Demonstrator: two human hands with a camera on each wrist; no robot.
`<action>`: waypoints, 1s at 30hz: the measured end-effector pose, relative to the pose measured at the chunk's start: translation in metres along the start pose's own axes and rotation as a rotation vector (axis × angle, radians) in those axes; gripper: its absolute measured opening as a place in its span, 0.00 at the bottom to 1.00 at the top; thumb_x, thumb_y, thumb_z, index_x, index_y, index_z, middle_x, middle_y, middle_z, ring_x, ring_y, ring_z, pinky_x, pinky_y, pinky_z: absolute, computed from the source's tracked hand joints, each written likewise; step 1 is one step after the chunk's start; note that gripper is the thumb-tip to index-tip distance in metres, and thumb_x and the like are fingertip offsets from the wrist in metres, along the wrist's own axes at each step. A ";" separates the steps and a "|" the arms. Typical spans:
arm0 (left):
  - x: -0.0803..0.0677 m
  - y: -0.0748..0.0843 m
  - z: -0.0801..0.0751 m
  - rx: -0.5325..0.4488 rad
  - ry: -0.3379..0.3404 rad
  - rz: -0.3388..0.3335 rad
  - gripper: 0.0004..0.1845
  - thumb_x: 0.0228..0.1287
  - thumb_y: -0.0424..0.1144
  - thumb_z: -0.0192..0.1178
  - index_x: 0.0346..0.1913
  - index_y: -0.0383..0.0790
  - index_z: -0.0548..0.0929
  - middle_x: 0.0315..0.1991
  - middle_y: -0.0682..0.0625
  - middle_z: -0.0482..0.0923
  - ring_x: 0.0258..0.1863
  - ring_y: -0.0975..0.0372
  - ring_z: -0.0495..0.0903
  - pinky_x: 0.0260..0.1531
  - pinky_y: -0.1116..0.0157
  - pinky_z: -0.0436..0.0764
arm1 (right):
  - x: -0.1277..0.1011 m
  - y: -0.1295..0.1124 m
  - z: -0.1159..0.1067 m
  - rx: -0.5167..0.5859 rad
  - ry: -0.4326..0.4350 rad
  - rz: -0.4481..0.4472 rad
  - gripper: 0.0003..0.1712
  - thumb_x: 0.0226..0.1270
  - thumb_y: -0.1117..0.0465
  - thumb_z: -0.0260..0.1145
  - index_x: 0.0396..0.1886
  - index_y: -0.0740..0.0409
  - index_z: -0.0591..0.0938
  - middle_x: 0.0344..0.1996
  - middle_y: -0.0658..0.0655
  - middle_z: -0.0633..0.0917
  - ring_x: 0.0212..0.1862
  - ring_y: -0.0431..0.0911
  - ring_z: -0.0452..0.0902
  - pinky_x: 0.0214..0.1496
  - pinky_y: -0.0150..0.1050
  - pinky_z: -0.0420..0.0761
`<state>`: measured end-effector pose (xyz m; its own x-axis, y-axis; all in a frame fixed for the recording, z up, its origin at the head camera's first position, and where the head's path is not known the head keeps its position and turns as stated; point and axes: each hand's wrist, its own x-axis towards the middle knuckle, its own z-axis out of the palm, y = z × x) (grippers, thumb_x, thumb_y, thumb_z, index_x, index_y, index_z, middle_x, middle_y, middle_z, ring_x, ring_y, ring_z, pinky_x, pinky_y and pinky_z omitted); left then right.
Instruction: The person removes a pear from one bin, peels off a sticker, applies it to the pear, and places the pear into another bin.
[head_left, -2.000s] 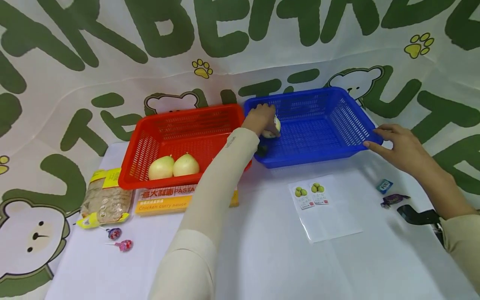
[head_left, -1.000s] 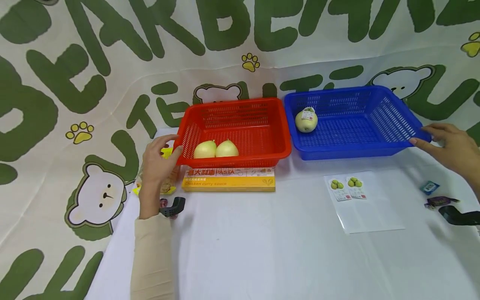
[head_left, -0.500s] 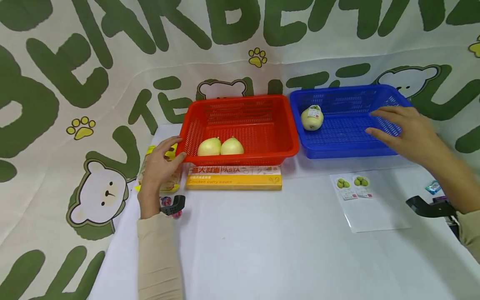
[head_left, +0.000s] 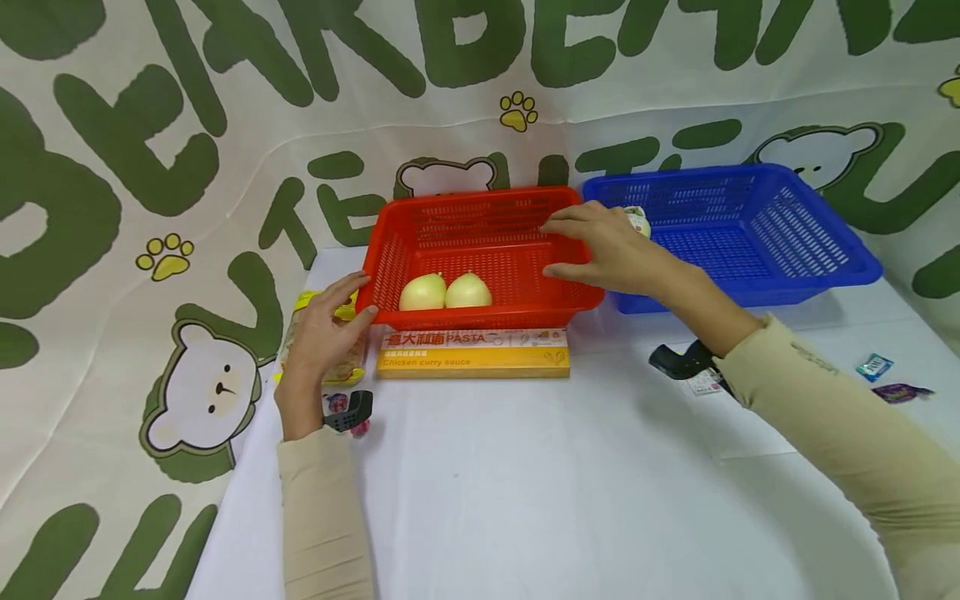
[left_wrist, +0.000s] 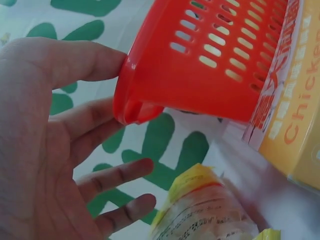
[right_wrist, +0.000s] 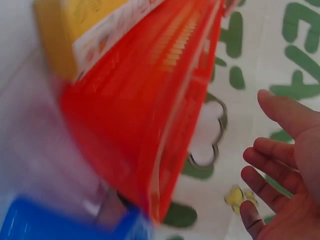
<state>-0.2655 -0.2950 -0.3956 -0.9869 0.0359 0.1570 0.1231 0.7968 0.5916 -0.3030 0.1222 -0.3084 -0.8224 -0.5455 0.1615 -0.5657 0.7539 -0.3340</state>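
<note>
The red basket [head_left: 480,258] lies crosswise between both hands: the left hand [head_left: 324,329], open, touches its left corner; the right hand [head_left: 603,250], open, seems just above its right rim.

Staged demo setup: bear-print backdrop [head_left: 225,125], cloth-covered table [head_left: 525,483], sorting baskets [head_left: 480,250].

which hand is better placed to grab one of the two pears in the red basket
Likely the right hand: it hovers open over the red basket, above the pears. The left hand is outside, touching the basket's left rim.
</note>
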 end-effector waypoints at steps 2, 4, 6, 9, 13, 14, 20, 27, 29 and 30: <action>0.000 -0.001 0.000 0.016 -0.013 0.010 0.34 0.68 0.57 0.57 0.76 0.61 0.65 0.77 0.56 0.57 0.76 0.48 0.53 0.59 0.30 0.64 | 0.018 -0.007 0.011 -0.006 -0.036 -0.020 0.35 0.63 0.46 0.73 0.66 0.57 0.78 0.67 0.60 0.74 0.69 0.57 0.62 0.63 0.58 0.63; 0.000 -0.002 0.000 0.015 -0.020 0.016 0.34 0.69 0.57 0.57 0.77 0.60 0.64 0.77 0.55 0.57 0.74 0.46 0.56 0.58 0.32 0.67 | 0.033 -0.012 0.023 -0.007 -0.079 -0.032 0.36 0.63 0.45 0.72 0.67 0.56 0.77 0.68 0.59 0.73 0.68 0.55 0.62 0.61 0.55 0.64; 0.000 -0.002 0.000 0.012 -0.019 0.015 0.34 0.69 0.57 0.57 0.76 0.60 0.64 0.77 0.55 0.57 0.72 0.46 0.59 0.57 0.34 0.71 | 0.047 -0.015 0.035 -0.001 -0.128 -0.030 0.37 0.63 0.45 0.72 0.69 0.55 0.76 0.69 0.58 0.72 0.69 0.55 0.61 0.63 0.54 0.62; 0.001 -0.002 0.001 0.006 -0.019 0.017 0.35 0.68 0.59 0.57 0.76 0.61 0.64 0.77 0.56 0.57 0.68 0.46 0.65 0.53 0.38 0.76 | 0.063 -0.020 0.054 0.017 -0.198 -0.007 0.39 0.62 0.45 0.73 0.70 0.54 0.74 0.69 0.57 0.72 0.69 0.53 0.60 0.67 0.56 0.59; 0.000 -0.001 0.000 0.007 -0.007 0.023 0.35 0.68 0.59 0.58 0.76 0.62 0.64 0.77 0.57 0.58 0.67 0.46 0.67 0.53 0.37 0.76 | 0.080 -0.028 0.075 0.055 -0.281 -0.022 0.39 0.62 0.46 0.73 0.71 0.51 0.74 0.69 0.54 0.73 0.69 0.52 0.61 0.69 0.58 0.58; 0.000 -0.001 0.001 0.006 -0.004 0.024 0.35 0.68 0.58 0.58 0.76 0.62 0.64 0.77 0.57 0.58 0.66 0.46 0.67 0.52 0.38 0.77 | 0.083 -0.030 0.079 0.062 -0.297 -0.032 0.38 0.63 0.48 0.73 0.71 0.51 0.74 0.69 0.54 0.73 0.68 0.51 0.61 0.69 0.58 0.58; 0.000 0.000 0.002 -0.024 0.000 0.031 0.34 0.67 0.58 0.59 0.76 0.63 0.65 0.77 0.58 0.58 0.63 0.48 0.70 0.49 0.43 0.81 | 0.095 -0.034 0.093 0.017 -0.336 -0.041 0.37 0.64 0.50 0.73 0.72 0.50 0.73 0.69 0.51 0.73 0.65 0.49 0.61 0.62 0.50 0.60; 0.000 0.000 0.000 -0.027 0.002 0.029 0.34 0.67 0.57 0.59 0.75 0.63 0.66 0.76 0.59 0.58 0.63 0.49 0.70 0.52 0.43 0.79 | 0.101 -0.030 0.099 -0.034 -0.288 -0.080 0.39 0.62 0.44 0.73 0.71 0.50 0.74 0.61 0.52 0.81 0.60 0.50 0.66 0.58 0.50 0.60; 0.001 -0.001 -0.001 -0.031 0.005 0.026 0.34 0.67 0.56 0.60 0.75 0.63 0.66 0.76 0.60 0.58 0.62 0.49 0.71 0.50 0.44 0.81 | 0.102 -0.028 0.102 -0.070 -0.240 -0.107 0.39 0.59 0.42 0.74 0.68 0.50 0.76 0.57 0.52 0.83 0.58 0.50 0.67 0.58 0.52 0.60; 0.001 -0.002 -0.001 -0.037 0.004 0.024 0.34 0.67 0.55 0.60 0.75 0.64 0.66 0.76 0.60 0.58 0.61 0.49 0.72 0.49 0.44 0.81 | 0.103 -0.027 0.103 -0.087 -0.216 -0.118 0.38 0.58 0.41 0.75 0.67 0.49 0.78 0.55 0.52 0.84 0.57 0.50 0.68 0.58 0.52 0.60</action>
<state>-0.2668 -0.2976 -0.3961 -0.9833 0.0516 0.1747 0.1501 0.7731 0.6163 -0.3658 0.0080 -0.3780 -0.7240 -0.6897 -0.0108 -0.6674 0.7044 -0.2417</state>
